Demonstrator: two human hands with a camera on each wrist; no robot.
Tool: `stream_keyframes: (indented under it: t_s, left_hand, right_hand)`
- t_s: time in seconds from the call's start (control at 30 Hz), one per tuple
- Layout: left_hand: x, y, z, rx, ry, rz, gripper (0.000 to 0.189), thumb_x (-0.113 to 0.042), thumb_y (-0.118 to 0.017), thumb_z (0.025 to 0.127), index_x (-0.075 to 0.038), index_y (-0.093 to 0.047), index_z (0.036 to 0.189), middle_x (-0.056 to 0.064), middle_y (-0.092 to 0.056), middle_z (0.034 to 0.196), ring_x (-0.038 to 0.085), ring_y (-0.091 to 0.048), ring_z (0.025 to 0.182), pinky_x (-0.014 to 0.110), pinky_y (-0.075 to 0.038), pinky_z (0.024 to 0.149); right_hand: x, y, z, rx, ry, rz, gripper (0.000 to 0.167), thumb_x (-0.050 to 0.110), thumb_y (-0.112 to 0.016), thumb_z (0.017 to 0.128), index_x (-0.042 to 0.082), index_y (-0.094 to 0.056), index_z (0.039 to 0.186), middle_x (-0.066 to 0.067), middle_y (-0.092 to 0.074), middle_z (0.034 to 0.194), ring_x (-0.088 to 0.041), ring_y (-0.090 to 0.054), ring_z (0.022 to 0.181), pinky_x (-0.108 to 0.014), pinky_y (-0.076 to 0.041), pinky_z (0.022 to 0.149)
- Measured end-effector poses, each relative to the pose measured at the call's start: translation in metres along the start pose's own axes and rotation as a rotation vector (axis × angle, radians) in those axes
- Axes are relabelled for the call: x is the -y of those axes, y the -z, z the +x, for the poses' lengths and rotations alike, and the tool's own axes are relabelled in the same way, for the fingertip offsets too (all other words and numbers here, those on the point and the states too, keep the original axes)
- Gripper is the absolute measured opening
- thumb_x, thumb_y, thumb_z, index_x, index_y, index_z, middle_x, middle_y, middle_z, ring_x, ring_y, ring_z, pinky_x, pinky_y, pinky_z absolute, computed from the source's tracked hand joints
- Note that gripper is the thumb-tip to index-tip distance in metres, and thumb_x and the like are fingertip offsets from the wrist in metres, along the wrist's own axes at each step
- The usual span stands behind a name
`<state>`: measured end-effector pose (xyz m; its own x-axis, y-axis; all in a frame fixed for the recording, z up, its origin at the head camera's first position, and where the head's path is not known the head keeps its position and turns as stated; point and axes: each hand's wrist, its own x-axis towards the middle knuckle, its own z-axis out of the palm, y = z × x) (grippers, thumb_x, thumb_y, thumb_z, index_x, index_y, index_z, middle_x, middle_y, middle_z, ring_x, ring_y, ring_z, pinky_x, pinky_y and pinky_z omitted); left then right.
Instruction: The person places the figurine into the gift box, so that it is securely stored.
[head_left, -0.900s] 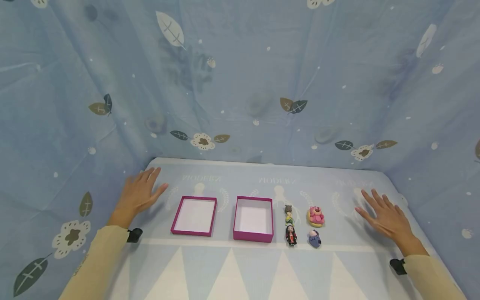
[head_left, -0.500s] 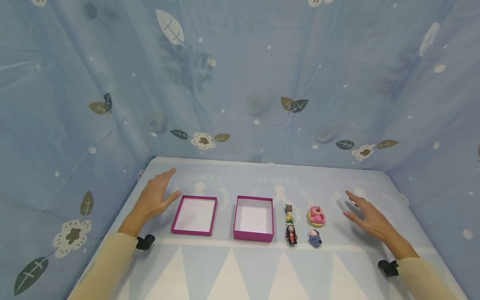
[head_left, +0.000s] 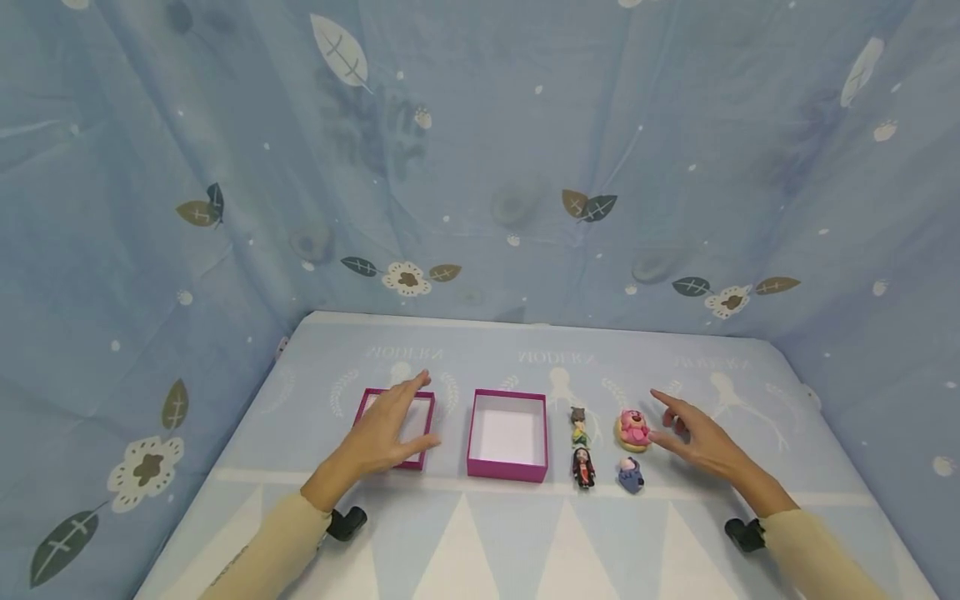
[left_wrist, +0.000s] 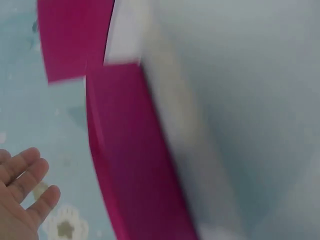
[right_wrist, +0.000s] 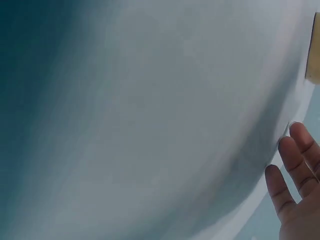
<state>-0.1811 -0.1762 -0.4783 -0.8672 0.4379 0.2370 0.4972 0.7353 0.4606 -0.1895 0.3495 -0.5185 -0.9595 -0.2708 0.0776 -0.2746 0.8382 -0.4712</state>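
Note:
In the head view my left hand [head_left: 375, 433] reaches over a shallow magenta-rimmed box lid [head_left: 417, 421], its thumb stretched toward the deeper magenta box [head_left: 507, 472]. The fingers are extended and hold nothing. My right hand [head_left: 705, 442] is just right of a pink bear figurine [head_left: 633, 427] on a yellow ring, index finger and thumb out, the thumb tip right at the bear's edge. Below the bear lies a small blue-purple figurine [head_left: 630, 477]. The left wrist view shows magenta cardboard [left_wrist: 132, 150] close up, beside the fingers.
Left of the bear, a figurine with a grey head top [head_left: 577, 425] lies above a black-haired doll figurine [head_left: 582, 468]. All sit on a pale blue patterned tablecloth [head_left: 510, 542]. A blue printed curtain [head_left: 480, 167] encloses the back and sides.
Both hands have moved inward from the table's sides: the left rightward to above the lid, the right leftward to beside the pink bear. The boxes and figurines stay in place.

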Motion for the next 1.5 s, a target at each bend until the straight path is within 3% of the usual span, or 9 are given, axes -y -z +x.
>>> stream_keyframes:
  t_s: [0.23,0.4,0.57,0.77,1.0,1.23,1.5]
  left_hand:
    - [-0.016,-0.028,-0.002,0.022,-0.076,-0.054,0.107,-0.065,-0.070,0.077,-0.014,-0.019,0.157,0.007,-0.046,0.150,0.025,-0.046,0.135,0.052,-0.038,0.111]
    - [-0.024,-0.044,-0.005,0.027,-0.102,-0.072,0.114,-0.076,-0.064,0.074,-0.016,-0.017,0.158,0.008,-0.047,0.149,0.021,-0.046,0.135,0.051,-0.037,0.111]
    - [-0.029,-0.054,-0.005,0.019,-0.113,-0.069,0.116,-0.078,-0.065,0.072,-0.013,-0.020,0.157,0.005,-0.049,0.147,0.019,-0.046,0.135,0.049,-0.038,0.110]
    - [-0.032,-0.059,-0.005,0.028,-0.101,-0.055,0.117,-0.079,-0.064,0.071,-0.007,-0.025,0.155,0.002,-0.052,0.145,0.022,-0.048,0.134,0.050,-0.039,0.111]
    - [-0.033,-0.063,-0.004,0.031,-0.098,-0.039,0.117,-0.078,-0.064,0.072,-0.004,-0.027,0.154,0.004,-0.053,0.144,0.023,-0.049,0.132,0.048,-0.040,0.110]
    - [-0.033,-0.063,-0.001,0.032,-0.093,-0.036,0.114,-0.076,-0.066,0.072,-0.006,-0.028,0.154,0.006,-0.052,0.146,0.025,-0.050,0.132,0.049,-0.041,0.108]
    - [-0.034,-0.064,0.000,0.031,-0.074,-0.047,0.104,-0.064,-0.072,0.077,-0.008,-0.029,0.154,0.006,-0.053,0.143,0.025,-0.052,0.129,0.047,-0.042,0.109]
  right_hand:
    - [0.009,-0.005,0.004,0.001,0.026,-0.018,0.074,0.043,-0.073,0.085,0.005,-0.047,0.143,0.000,-0.055,0.096,-0.014,-0.045,0.082,-0.029,-0.038,0.070]
    - [0.011,-0.010,0.004,-0.036,0.094,0.018,0.068,0.037,-0.078,0.081,0.004,-0.055,0.136,0.002,-0.055,0.091,-0.012,-0.044,0.077,-0.025,-0.036,0.067]
    - [0.012,-0.015,0.007,-0.042,0.107,-0.003,0.066,0.041,-0.080,0.079,0.007,-0.059,0.132,0.004,-0.056,0.090,-0.011,-0.045,0.076,-0.023,-0.038,0.065]
    - [0.013,-0.019,0.009,-0.033,0.099,-0.007,0.061,0.040,-0.081,0.078,0.009,-0.063,0.127,0.006,-0.055,0.090,-0.010,-0.045,0.075,-0.022,-0.038,0.063]
    - [0.011,-0.021,0.010,-0.040,0.090,-0.002,0.066,0.044,-0.084,0.073,0.009,-0.063,0.125,0.005,-0.056,0.091,-0.010,-0.045,0.075,-0.021,-0.037,0.062]
    - [0.006,-0.022,0.010,-0.051,0.091,0.025,0.063,0.041,-0.087,0.070,0.010,-0.063,0.120,0.005,-0.055,0.092,-0.009,-0.045,0.077,-0.021,-0.039,0.062]
    - [0.005,-0.022,0.010,-0.081,0.148,0.103,0.057,0.035,-0.087,0.072,0.010,-0.064,0.117,0.005,-0.056,0.092,-0.009,-0.047,0.076,-0.022,-0.041,0.062]
